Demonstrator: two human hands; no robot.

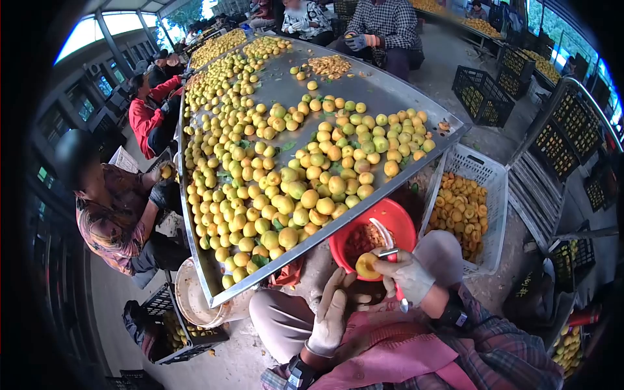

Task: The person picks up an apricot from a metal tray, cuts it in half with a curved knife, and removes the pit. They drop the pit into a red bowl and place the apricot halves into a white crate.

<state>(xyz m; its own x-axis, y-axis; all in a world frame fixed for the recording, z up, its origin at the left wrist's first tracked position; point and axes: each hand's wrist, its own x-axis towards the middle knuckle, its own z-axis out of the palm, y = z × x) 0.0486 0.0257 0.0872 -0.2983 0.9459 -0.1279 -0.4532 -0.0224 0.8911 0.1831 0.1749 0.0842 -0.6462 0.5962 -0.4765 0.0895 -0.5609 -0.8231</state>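
My right hand (406,273), in a pale glove, holds a yellow apricot (366,265) and a small tool with a white handle (385,238) just over the rim of a red basin (400,218). Brownish pits lie inside the basin. My left hand (330,315), also gloved, rests open on my lap with its fingers spread and nothing in it. A long metal table (390,94) heaped with yellow and green apricots (286,195) runs away in front of me.
A white crate (491,175) of halved fruit stands right of the basin. Black crates (481,94) sit on the floor further right. A person in a patterned shirt (114,214) sits at the table's left; others sit at its far end. A pale bucket (188,302) stands beneath the table's corner.
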